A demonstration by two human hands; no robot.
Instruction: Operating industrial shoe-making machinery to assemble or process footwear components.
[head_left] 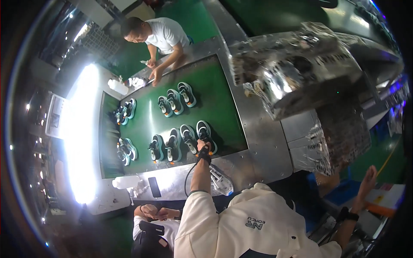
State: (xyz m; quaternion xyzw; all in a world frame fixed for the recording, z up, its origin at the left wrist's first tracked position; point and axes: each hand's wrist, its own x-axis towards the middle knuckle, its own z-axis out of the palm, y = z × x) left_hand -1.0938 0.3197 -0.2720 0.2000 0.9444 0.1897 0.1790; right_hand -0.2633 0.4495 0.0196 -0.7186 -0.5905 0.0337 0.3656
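Across the belt's near edge reaches my left hand (204,147), closed on the heel end of a dark sneaker (203,129) with a pale sole and orange heel. This sneaker is the rightmost of a near row; beside it stand another sneaker (188,136) and two more to the left. Far out to the right, my right hand (366,184) is raised with its fingers stretched, and nothing shows in it. On the metal edge by my left forearm lies a pale grey shoe (221,180), partly hidden by my sleeve.
Farther back on the green belt (226,124) stand more sneakers (174,102). A co-worker (165,38) works at the far edge; another person's hands (159,212) are at lower left. A phone (154,187) and white bottle (125,182) lie nearby. Foil-wrapped equipment (297,77) stands right.
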